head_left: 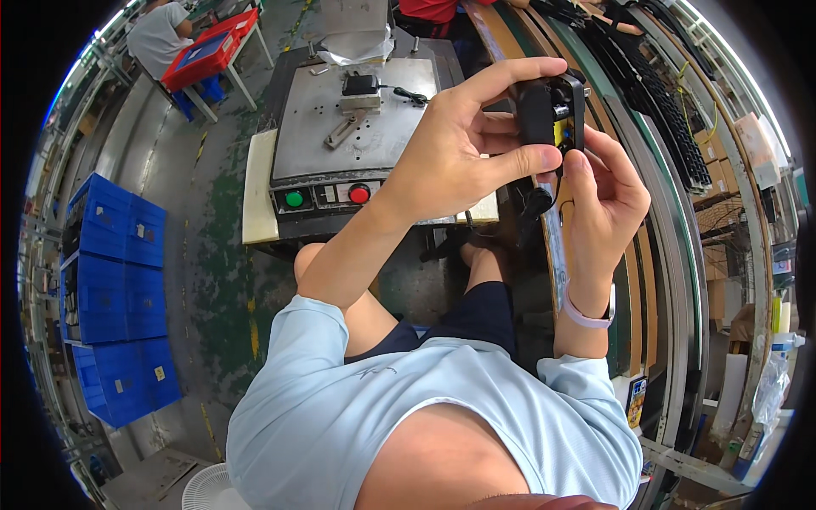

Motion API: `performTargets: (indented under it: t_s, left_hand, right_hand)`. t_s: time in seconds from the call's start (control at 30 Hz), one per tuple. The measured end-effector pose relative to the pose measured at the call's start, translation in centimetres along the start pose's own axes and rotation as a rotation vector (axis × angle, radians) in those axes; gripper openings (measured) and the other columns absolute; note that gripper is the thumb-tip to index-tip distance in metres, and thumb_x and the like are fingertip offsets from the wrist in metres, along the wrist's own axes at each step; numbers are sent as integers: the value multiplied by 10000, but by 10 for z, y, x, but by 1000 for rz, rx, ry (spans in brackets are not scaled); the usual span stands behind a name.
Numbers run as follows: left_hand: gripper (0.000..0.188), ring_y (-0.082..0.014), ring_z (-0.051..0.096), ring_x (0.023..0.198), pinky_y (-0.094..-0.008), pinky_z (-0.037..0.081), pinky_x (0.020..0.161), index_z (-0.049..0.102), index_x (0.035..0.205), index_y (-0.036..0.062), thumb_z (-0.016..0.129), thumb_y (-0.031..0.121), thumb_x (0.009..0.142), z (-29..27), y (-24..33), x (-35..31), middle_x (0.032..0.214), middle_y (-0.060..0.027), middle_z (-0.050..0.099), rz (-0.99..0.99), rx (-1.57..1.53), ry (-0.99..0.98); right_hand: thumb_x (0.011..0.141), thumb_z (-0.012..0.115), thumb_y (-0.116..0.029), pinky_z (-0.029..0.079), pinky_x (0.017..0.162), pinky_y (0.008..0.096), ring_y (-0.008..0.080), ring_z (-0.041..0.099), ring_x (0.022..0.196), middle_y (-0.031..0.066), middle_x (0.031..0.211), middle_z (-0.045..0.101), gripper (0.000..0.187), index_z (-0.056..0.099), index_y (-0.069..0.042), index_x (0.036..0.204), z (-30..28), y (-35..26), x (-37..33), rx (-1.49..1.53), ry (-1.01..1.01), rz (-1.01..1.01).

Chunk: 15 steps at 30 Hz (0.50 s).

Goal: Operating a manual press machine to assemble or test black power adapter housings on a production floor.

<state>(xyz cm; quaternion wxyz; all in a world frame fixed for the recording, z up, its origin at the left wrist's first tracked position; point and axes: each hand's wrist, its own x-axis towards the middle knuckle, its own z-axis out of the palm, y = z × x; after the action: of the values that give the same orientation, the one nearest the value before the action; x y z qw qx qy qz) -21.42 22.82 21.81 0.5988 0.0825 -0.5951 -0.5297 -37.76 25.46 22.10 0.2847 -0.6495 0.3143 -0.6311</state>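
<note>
from where i stand, everything gathers at the black adapter housing, held up over the gap between the machine and the conveyor line, to the right of the steel worktop. its long axis runs near to far, its far end leaning slightly right, and an opening along its right half shows a yellow part inside.

the left hand comes at it from the left: its grip pinches the housing lengthwise, index finger over the far end and thumb at the near end, so the housing lies just right of that palm. the right hand comes up from the near side; its grip pinches the near right corner between thumb and index finger, and the housing lies far and a little left of that palm. neither hand is nearer, since both touch it, but the left spans its whole length while the right has only that corner. how the fingers behind it press, i can't tell.

a black cord hangs just below the near end, left of the right wrist. well apart to the left, a second black adapter sits on a metal block on the worktop, its lead trailing right.
</note>
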Motion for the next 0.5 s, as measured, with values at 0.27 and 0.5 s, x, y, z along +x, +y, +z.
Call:
performTargets:
  t_s: [0.27, 0.5]
  left_hand:
    - [671, -241, 654, 924, -344, 612, 784, 455, 1376, 61, 694, -97, 769, -2, 2, -1, 1122, -157, 602, -6, 33, -19]
    - [625, -212, 648, 913, -306, 587, 783, 464, 1375, 71, 688, -48, 805, -10, -2, 3, 1119, -150, 610, 17, 51, -21]
  right_hand:
    - [852, 656, 55, 543, 630, 200, 158, 663, 691, 165, 941, 692, 269, 613, 84, 1116, 1, 1, -1, -100, -10, -66]
    - [843, 652, 67, 551, 653, 215, 170, 665, 722, 180, 1024, 675, 282, 617, 83, 1123, 0, 5, 3, 221, 7, 136]
